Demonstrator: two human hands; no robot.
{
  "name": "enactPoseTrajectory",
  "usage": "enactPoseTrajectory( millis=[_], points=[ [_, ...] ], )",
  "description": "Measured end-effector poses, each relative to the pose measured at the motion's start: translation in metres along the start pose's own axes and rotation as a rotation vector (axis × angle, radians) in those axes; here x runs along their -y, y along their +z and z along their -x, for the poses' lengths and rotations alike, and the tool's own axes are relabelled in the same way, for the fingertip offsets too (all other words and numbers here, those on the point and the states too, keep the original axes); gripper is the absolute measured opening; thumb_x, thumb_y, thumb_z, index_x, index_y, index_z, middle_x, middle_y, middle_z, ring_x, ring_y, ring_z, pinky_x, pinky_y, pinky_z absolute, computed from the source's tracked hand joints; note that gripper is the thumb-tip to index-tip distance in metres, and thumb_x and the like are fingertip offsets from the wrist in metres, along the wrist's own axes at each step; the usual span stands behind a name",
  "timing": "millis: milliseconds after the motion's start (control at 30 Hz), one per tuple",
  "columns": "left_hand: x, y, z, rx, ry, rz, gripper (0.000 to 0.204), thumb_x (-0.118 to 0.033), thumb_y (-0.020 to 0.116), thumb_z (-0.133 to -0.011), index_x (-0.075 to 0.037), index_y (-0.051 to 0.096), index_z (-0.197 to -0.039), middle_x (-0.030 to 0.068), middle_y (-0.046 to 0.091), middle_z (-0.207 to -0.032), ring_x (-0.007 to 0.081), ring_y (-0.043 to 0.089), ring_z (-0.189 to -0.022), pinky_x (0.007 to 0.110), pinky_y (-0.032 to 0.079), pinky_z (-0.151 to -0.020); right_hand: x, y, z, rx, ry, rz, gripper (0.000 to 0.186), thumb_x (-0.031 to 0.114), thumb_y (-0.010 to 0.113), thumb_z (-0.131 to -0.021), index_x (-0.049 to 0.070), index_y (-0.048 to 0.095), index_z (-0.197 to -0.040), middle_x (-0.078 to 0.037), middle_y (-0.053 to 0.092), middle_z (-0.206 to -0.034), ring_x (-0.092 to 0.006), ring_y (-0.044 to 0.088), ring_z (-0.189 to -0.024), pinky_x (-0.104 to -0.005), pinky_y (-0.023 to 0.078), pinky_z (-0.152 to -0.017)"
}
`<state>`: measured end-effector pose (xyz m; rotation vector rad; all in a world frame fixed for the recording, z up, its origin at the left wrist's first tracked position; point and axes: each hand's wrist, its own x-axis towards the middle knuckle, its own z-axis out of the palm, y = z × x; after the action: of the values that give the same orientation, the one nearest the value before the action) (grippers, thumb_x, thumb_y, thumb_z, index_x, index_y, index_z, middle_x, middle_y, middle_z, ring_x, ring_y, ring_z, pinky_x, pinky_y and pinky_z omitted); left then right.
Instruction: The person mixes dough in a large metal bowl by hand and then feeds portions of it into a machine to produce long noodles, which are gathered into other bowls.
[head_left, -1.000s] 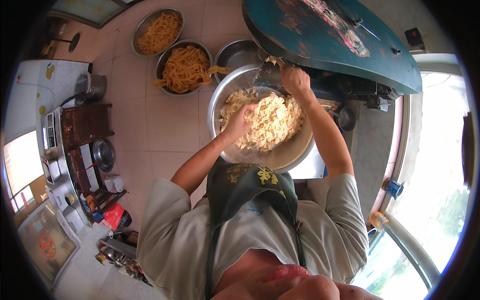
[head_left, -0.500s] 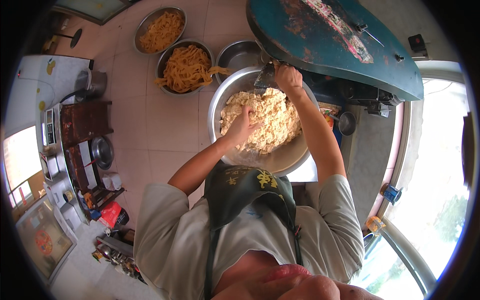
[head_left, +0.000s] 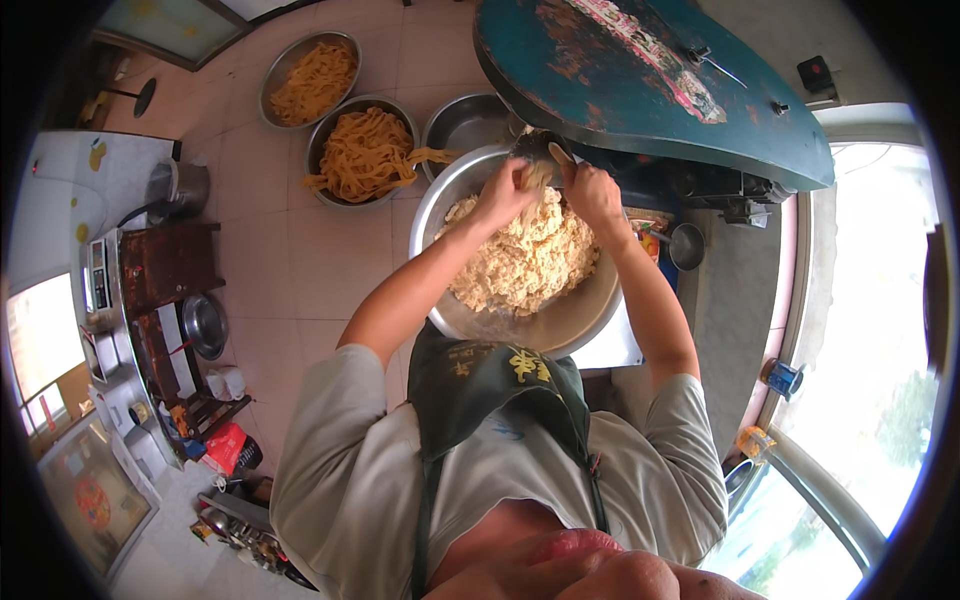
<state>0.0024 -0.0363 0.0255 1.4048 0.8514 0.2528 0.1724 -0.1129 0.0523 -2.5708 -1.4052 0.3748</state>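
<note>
A wide metal bowl stands in front of me, holding a heap of crumbly, pale yellow dough. At the far side of the bowl, my right hand is closed round the light handle of a dark flat-bladed scraper. My left hand is raised against the scraper, its fingers curled in. A blurred yellowish patch lies beside those fingers; what they hold is not clear.
Beyond the bowl's left side are two bowls of flat noodles and a metal bowl. A green machine cover overhangs the far right. A small pan lies right; a dark wooden cabinet stands left.
My left hand has left the dough heap and moved up and right to the scraper. The scraper has shifted, and my right hand has come slightly nearer and to the right.
</note>
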Motion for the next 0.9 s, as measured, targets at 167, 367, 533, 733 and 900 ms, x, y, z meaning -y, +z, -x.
enactPoseTrajectory(
  millis=[167, 367, 533, 733, 900],
  points=[
    [0.041, 0.008, -0.090, -0.234, 0.309, -0.241, 0.046, -0.012, 0.065, -0.090, 0.007, 0.048, -0.127, 0.0246, 0.062, -0.113, 0.0352, 0.065, -0.100, 0.039, 0.054, -0.086, -0.012, -0.001, -0.006, -0.037, -0.066, 0.024, 0.048, 0.041, 0.054, -0.095, -0.003, 0.070, -0.085, -0.026, 0.069, -0.077, -0.0434, 0.069, -0.073, -0.0494, 0.057, -0.069],
    [0.027, -0.014, 0.020, -0.050, 0.425, -0.449, 0.032, -0.003, 0.060, -0.088, 0.002, 0.053, -0.119, 0.0245, 0.056, -0.122, 0.0396, 0.058, -0.110, 0.043, 0.049, -0.094, 0.002, -0.015, 0.010, 0.045, -0.133, -0.040, 0.045, 0.041, 0.052, -0.096, 0.002, 0.071, -0.085, -0.025, 0.069, -0.080, -0.0426, 0.069, -0.075, -0.0504, 0.056, -0.068],
    [0.095, -0.017, 0.013, -0.228, 0.632, -0.862, 0.065, -0.027, 0.076, -0.083, -0.001, 0.047, -0.135, 0.0226, 0.054, -0.129, 0.0371, 0.056, -0.118, 0.043, 0.045, -0.102, 0.025, 0.009, -0.029, 0.071, -0.077, 0.042, 0.042, 0.038, 0.051, -0.096, 0.003, 0.072, -0.085, -0.025, 0.070, -0.083, -0.0426, 0.069, -0.081, -0.0508, 0.056, -0.074],
    [0.121, -0.024, -0.025, 0.151, 0.157, -0.609, 0.093, -0.050, 0.086, -0.067, -0.007, 0.046, -0.140, 0.0223, 0.053, -0.133, 0.0357, 0.056, -0.119, 0.041, 0.046, -0.100, 0.038, -0.007, -0.003, 0.153, -0.061, 0.121, 0.050, 0.039, 0.042, -0.100, 0.004, 0.073, -0.085, -0.025, 0.071, -0.083, -0.0408, 0.070, -0.083, -0.0487, 0.056, -0.077],
    [0.108, -0.009, -0.010, 0.044, 0.199, -0.648, 0.078, -0.040, 0.087, -0.067, -0.007, 0.056, -0.131, 0.0207, 0.059, -0.119, 0.0353, 0.061, -0.108, 0.042, 0.050, -0.093, 0.025, 0.023, -0.045, 0.053, -0.053, 0.160, 0.050, 0.040, 0.041, -0.100, 0.005, 0.075, -0.091, -0.023, 0.072, -0.087, -0.0385, 0.071, -0.087, -0.0455, 0.057, -0.078]
  ],
)
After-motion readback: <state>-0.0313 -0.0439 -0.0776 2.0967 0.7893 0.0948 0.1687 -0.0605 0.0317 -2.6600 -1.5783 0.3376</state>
